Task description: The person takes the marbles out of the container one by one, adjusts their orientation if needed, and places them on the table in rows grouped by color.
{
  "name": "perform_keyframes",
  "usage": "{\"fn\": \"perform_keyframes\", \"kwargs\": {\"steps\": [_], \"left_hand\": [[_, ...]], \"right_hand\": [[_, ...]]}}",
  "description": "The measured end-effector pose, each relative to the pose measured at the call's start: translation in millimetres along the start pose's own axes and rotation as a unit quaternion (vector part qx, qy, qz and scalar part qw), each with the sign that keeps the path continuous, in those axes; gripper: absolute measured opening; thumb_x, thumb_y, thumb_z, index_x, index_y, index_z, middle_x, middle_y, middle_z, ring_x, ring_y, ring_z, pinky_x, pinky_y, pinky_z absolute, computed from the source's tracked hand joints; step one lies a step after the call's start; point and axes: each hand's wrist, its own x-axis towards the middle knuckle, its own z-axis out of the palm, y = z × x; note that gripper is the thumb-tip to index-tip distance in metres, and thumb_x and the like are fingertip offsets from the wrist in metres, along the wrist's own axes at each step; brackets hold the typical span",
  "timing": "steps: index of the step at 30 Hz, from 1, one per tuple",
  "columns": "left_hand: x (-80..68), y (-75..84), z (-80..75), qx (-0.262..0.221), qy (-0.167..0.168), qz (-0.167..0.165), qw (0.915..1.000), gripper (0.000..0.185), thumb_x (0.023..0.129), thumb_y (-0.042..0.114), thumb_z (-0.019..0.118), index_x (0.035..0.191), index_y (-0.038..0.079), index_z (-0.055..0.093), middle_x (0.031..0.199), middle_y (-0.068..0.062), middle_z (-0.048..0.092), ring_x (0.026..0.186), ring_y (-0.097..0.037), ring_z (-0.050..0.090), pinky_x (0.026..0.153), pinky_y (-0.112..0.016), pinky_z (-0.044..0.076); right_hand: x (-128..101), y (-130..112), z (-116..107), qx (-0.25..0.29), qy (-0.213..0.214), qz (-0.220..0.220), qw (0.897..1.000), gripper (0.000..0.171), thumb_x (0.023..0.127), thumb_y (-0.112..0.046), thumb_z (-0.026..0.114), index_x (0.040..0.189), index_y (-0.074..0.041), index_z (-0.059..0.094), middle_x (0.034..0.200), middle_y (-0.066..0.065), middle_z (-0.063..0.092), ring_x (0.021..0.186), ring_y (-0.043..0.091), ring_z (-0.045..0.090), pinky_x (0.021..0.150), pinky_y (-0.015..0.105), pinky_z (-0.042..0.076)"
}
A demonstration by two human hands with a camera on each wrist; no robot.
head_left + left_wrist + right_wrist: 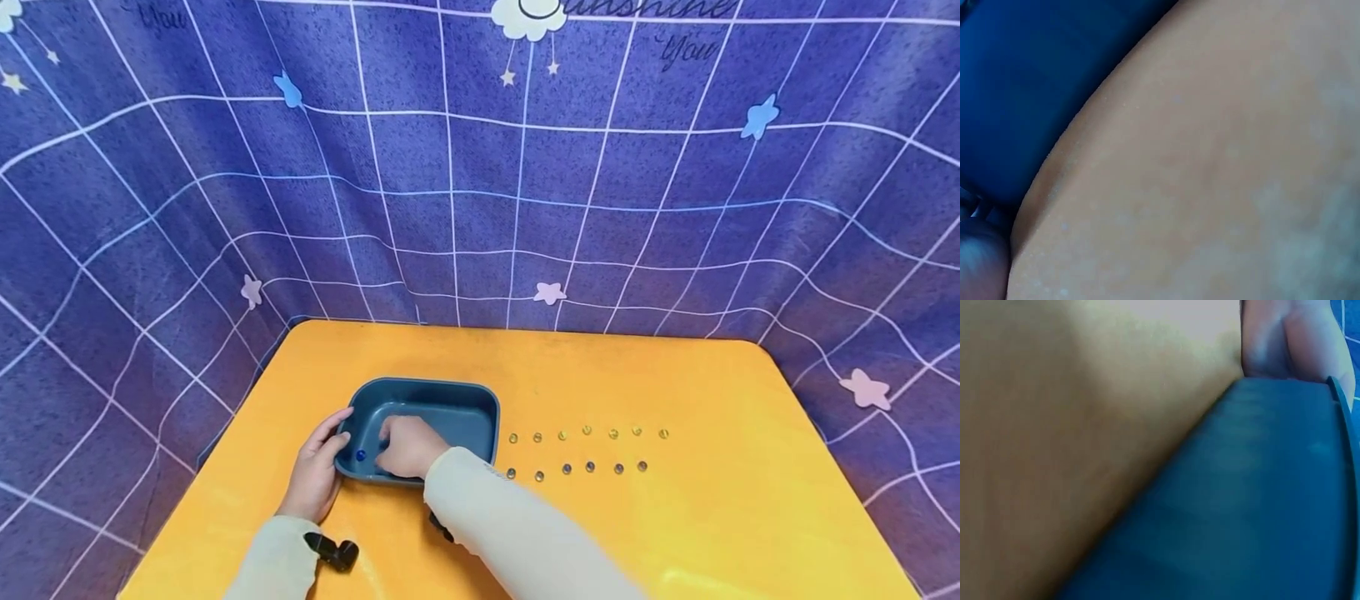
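Note:
A dark blue rectangular plastic tub (pixel 450 390) sits on the table's left half. My left hand (pixel 313 475) holds its left end, thumb and fingertips at the rim. Inside the tub, my right hand (pixel 408 446) reaches down with bent fingers toward the left end of the floor. A small blue glass marble (pixel 361 455) lies just left of those fingers. The right fingertips are mostly hidden, so I cannot tell whether they pinch anything. In the right wrist view, the tub's inner side (pixel 1272 487) fills the lower right, with the left hand (pixel 1297 337) beyond it.
Right of the tub, two rows of small glass marbles lie on the yellow table (pixel 712 517): yellowish ones (pixel 613 433) behind, darker bluish ones (pixel 590 467) in front. A purple-blue grid-patterned curtain (pixel 487 225) surrounds the back and sides. The right forearm crosses the table's front.

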Motion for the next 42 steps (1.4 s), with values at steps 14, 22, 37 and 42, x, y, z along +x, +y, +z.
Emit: {"fn": "perform_keyframes", "kwargs": {"steps": [14,22,37,42], "left_hand": [[2.9,-2.3,-2.9,-0.024,0.001,0.015,0.9996,0.048,0.109,0.010,0.049,0.155,-0.001,0.041,0.162,-0.009,0.030,0.144,-0.017,0.035,0.107,-0.020,0.043],[2.1,-2.3,-1.6,-0.030,0.007,0.023,0.9992,0.047,0.109,0.009,0.051,0.153,-0.001,0.044,0.150,-0.005,0.040,0.121,-0.013,0.051,0.096,-0.021,0.050],[0.7,-2.5,0.8,-0.038,0.008,0.035,0.9987,0.046,0.108,0.004,0.049,0.152,-0.005,0.042,0.159,-0.010,0.033,0.141,-0.016,0.035,0.105,-0.017,0.042],[-0.2,-1.7,1.2,-0.036,0.003,0.030,0.9989,0.047,0.108,0.003,0.047,0.153,-0.006,0.040,0.161,-0.012,0.030,0.144,-0.017,0.030,0.107,-0.016,0.040]], "right_hand": [[16,-10,23,0.004,-0.025,-0.005,1.000,0.046,0.085,-0.015,0.072,0.055,-0.017,0.037,0.046,-0.006,0.023,0.041,0.012,0.018,0.045,0.024,0.016],[20,-24,24,0.001,-0.050,0.007,0.999,0.049,0.093,-0.018,0.067,0.054,-0.017,0.037,0.046,-0.005,0.024,0.040,0.012,0.020,0.046,0.024,0.016],[29,-23,25,-0.051,-0.070,-0.036,0.996,0.021,0.094,-0.012,0.066,0.088,-0.025,0.081,0.084,-0.020,0.069,0.087,-0.002,0.062,0.079,0.013,0.049],[33,-18,28,-0.052,-0.070,-0.043,0.995,0.022,0.094,-0.011,0.067,0.086,-0.026,0.081,0.081,-0.022,0.068,0.087,-0.005,0.062,0.079,0.011,0.049]]}}
